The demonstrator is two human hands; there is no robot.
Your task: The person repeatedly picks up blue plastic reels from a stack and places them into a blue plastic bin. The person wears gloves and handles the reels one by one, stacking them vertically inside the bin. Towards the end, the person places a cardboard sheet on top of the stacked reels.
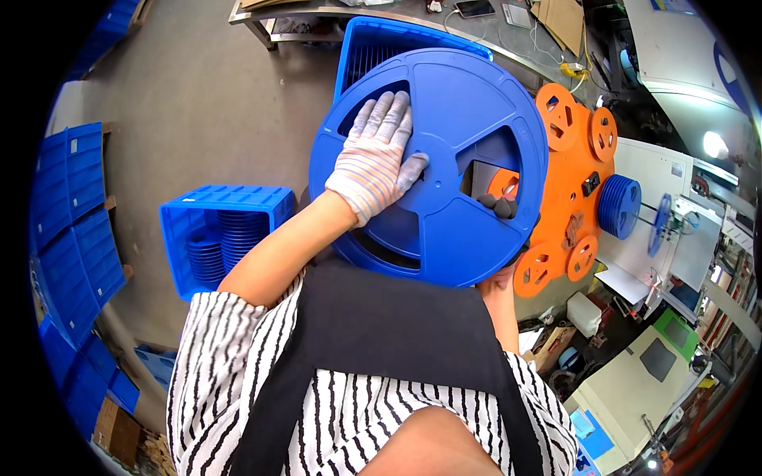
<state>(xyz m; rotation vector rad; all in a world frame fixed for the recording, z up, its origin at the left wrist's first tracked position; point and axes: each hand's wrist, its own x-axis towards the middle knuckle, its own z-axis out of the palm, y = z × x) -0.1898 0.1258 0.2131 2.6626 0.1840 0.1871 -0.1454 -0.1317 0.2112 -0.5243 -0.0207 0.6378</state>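
Note:
A large blue plastic reel (468, 87) with wedge-shaped openings is right in front of my chest, its flat face turned up toward me. My left hand (382, 155), in a striped knit glove with grey fingertips, lies flat on the reel's left side, fingers stretched out and thumb near the hub. Underneath, my right hand (499, 206) supports the reel from the right; its dark grey fingertips curl up through the right opening. The rest of that hand is mostly hidden by the reel.
A blue crate (413, 30) with stacked discs stands just beyond the reel. Another blue crate (171, 246) of reels is on the floor at left. An orange machine plate (567, 194) with round discs is close on the right. Beyond is a metal table (317, 13).

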